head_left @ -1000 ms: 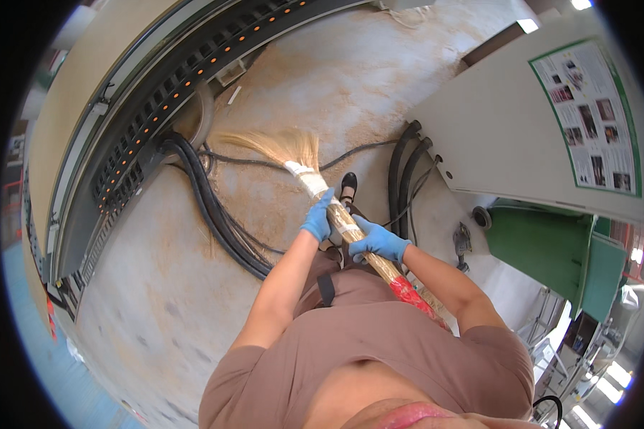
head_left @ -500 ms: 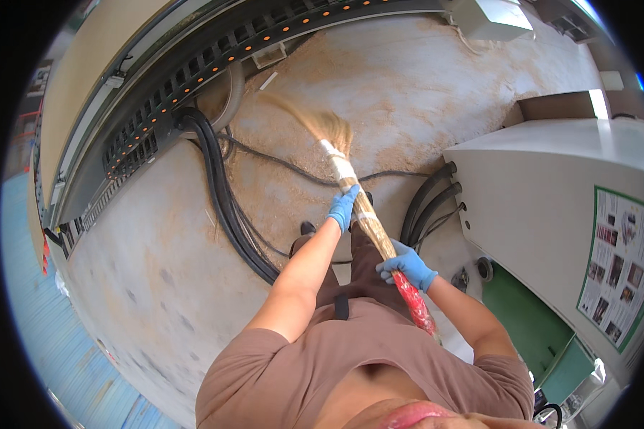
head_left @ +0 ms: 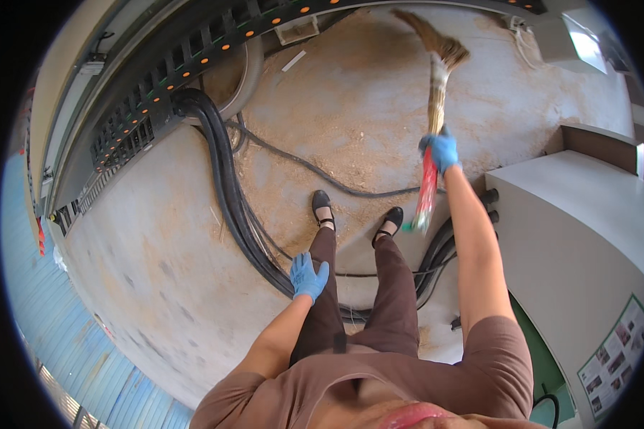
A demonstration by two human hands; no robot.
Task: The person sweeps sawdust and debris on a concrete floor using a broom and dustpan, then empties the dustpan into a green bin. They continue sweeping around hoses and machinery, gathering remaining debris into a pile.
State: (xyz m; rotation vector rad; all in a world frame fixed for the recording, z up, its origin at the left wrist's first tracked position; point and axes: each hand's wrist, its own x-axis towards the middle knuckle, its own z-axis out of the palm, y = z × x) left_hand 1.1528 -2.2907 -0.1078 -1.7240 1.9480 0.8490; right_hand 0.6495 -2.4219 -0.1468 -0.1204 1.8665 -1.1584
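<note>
A straw broom (head_left: 437,104) with a red-wrapped handle end is held out at arm's length on the right. My right hand (head_left: 444,150), in a blue glove, is closed round its handle just above the red wrapping. The bristles point away from me toward the far floor, and I cannot tell whether they touch it. My left hand (head_left: 308,277), also blue-gloved, rests on my left thigh, its fingers stretched out and holding nothing. Sawdust (head_left: 350,154) lies scattered over the grey floor ahead of my feet.
Thick black hoses (head_left: 225,186) curve from the machine (head_left: 186,75) at left past my legs. A thin black cable (head_left: 293,166) crosses the floor ahead of my shoes. A grey cabinet (head_left: 572,207) stands at right. A white strip (head_left: 293,61) lies near the machine.
My left hand has let go of the broom and moved down to my thigh. My right hand has carried the broom forward and to the right.
</note>
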